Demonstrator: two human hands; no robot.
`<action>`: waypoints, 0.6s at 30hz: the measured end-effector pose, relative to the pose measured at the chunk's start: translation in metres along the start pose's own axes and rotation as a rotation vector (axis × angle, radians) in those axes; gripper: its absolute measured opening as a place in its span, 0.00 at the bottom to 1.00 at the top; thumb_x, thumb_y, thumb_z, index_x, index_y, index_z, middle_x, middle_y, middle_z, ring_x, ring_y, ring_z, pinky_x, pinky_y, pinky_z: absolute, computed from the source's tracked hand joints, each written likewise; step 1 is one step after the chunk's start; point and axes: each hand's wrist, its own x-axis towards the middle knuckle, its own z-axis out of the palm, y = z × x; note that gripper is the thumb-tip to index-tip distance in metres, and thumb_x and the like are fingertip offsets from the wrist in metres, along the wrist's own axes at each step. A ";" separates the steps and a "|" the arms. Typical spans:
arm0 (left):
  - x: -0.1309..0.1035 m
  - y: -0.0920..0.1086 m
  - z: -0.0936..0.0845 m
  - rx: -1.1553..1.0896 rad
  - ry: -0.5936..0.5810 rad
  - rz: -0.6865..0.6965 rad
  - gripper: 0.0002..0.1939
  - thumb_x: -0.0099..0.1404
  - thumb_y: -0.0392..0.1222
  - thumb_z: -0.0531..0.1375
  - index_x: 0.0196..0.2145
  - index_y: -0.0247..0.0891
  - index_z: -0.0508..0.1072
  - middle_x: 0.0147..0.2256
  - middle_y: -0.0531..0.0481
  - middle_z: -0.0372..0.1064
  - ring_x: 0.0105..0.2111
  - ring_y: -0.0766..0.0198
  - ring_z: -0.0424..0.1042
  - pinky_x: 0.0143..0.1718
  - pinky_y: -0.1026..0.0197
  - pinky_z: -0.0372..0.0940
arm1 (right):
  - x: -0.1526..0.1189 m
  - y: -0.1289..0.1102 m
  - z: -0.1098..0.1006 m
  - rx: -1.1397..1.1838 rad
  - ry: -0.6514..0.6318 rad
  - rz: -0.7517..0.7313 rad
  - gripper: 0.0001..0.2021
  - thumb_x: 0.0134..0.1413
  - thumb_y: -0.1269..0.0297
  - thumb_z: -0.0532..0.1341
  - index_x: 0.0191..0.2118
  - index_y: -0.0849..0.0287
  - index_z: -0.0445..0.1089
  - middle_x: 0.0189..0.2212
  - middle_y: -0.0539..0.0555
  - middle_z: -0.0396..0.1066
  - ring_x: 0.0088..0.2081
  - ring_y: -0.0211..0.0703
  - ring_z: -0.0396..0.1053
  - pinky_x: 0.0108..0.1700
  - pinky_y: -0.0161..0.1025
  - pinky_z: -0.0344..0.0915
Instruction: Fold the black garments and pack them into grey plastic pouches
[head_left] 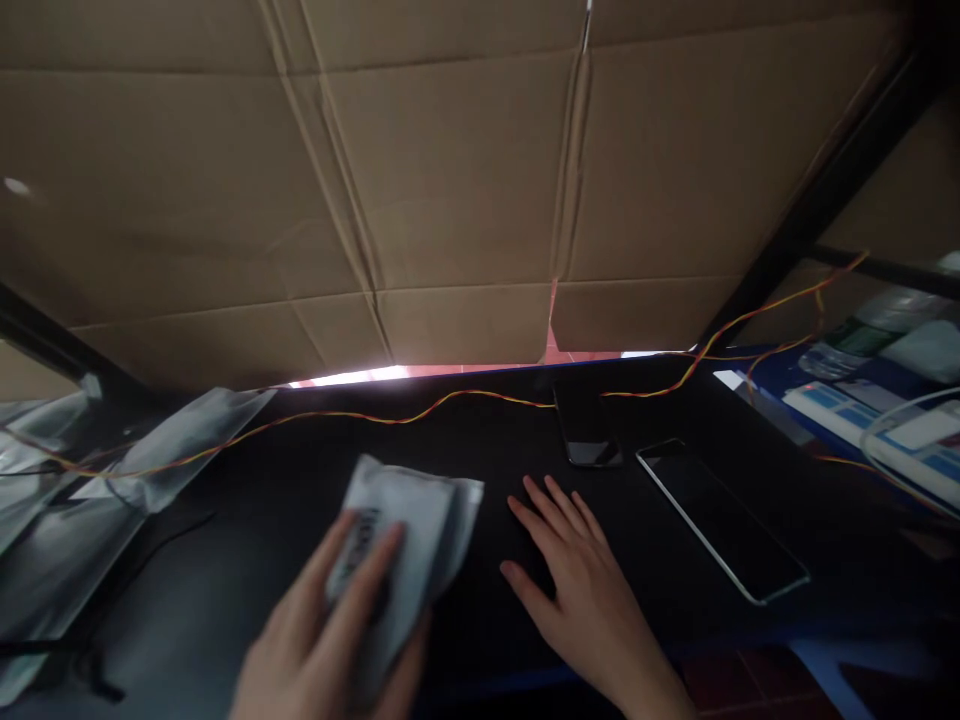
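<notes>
My left hand point(330, 630) is closed round a whitish packet point(409, 525) with dark lettering, held above the black table point(300, 450); the packet is slightly blurred and its contents are hidden. Beside it, my right hand point(574, 575) rests on the table top, fingers spread, with nothing in it. Just beyond those fingertips lies a dark phone point(589, 428). A larger phone point(724, 520) with a pale edge lies to the right of my right hand, its screen dark.
Translucent plastic bags point(172, 450) lie at the left. A twisted red-yellow wire point(420, 415) runs across the table. Cardboard point(450, 180) walls off the back. On the right are a plastic bottle point(862, 335) and a white-and-blue box point(877, 430).
</notes>
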 end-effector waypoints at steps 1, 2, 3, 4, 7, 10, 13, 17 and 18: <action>-0.001 0.016 0.006 0.029 -0.034 0.071 0.37 0.74 0.55 0.61 0.76 0.69 0.56 0.78 0.54 0.54 0.64 0.39 0.75 0.53 0.39 0.80 | 0.000 0.001 0.000 -0.004 0.000 -0.001 0.28 0.75 0.54 0.61 0.75 0.50 0.65 0.78 0.54 0.56 0.79 0.60 0.50 0.76 0.69 0.56; 0.000 0.029 0.012 0.064 -0.056 0.140 0.35 0.75 0.57 0.61 0.76 0.65 0.59 0.76 0.50 0.60 0.60 0.39 0.78 0.46 0.41 0.82 | 0.000 0.001 0.001 -0.009 0.001 -0.006 0.27 0.75 0.55 0.61 0.74 0.51 0.66 0.78 0.54 0.56 0.79 0.60 0.50 0.76 0.69 0.56; 0.002 0.039 0.015 0.101 -0.089 0.194 0.33 0.75 0.59 0.59 0.75 0.61 0.63 0.73 0.46 0.66 0.57 0.39 0.80 0.40 0.42 0.82 | -0.001 0.002 0.002 -0.013 0.004 -0.012 0.27 0.75 0.57 0.60 0.74 0.51 0.66 0.78 0.55 0.56 0.79 0.59 0.50 0.76 0.69 0.56; 0.005 0.046 0.017 0.137 -0.117 0.234 0.31 0.76 0.61 0.58 0.72 0.57 0.67 0.69 0.43 0.71 0.53 0.38 0.82 0.34 0.43 0.81 | -0.001 0.003 0.004 -0.016 0.010 -0.020 0.27 0.75 0.57 0.60 0.74 0.52 0.66 0.78 0.55 0.56 0.79 0.59 0.50 0.77 0.69 0.55; 0.022 0.054 0.018 0.221 -0.096 0.284 0.26 0.77 0.64 0.55 0.61 0.51 0.79 0.65 0.40 0.76 0.57 0.31 0.79 0.41 0.32 0.80 | -0.003 0.005 0.008 -0.014 0.049 -0.041 0.30 0.76 0.58 0.57 0.77 0.56 0.60 0.78 0.57 0.57 0.79 0.57 0.51 0.77 0.67 0.55; 0.036 0.057 0.027 0.193 -0.062 0.407 0.27 0.79 0.60 0.55 0.67 0.47 0.75 0.72 0.43 0.67 0.71 0.33 0.66 0.62 0.24 0.69 | -0.003 0.006 0.010 0.020 0.112 -0.028 0.29 0.77 0.64 0.53 0.78 0.58 0.57 0.76 0.57 0.61 0.78 0.54 0.54 0.77 0.65 0.57; 0.035 0.058 0.042 0.126 -0.114 0.433 0.32 0.81 0.55 0.55 0.78 0.50 0.59 0.76 0.47 0.59 0.75 0.42 0.60 0.70 0.32 0.64 | 0.003 0.004 0.005 0.087 0.130 0.020 0.24 0.77 0.65 0.51 0.73 0.51 0.67 0.72 0.55 0.68 0.76 0.54 0.61 0.75 0.64 0.59; 0.022 0.057 0.053 0.114 -0.100 0.344 0.32 0.82 0.51 0.53 0.79 0.50 0.54 0.77 0.48 0.57 0.77 0.44 0.57 0.73 0.31 0.60 | 0.025 -0.002 -0.005 0.119 0.124 0.105 0.17 0.77 0.61 0.54 0.57 0.51 0.80 0.62 0.59 0.78 0.67 0.59 0.71 0.67 0.62 0.66; 0.020 0.057 0.053 0.108 -0.099 0.338 0.32 0.82 0.50 0.53 0.79 0.50 0.55 0.77 0.48 0.58 0.76 0.44 0.58 0.72 0.30 0.60 | 0.032 -0.005 -0.007 0.124 0.118 0.120 0.16 0.77 0.60 0.55 0.52 0.51 0.81 0.57 0.59 0.80 0.62 0.59 0.75 0.64 0.60 0.68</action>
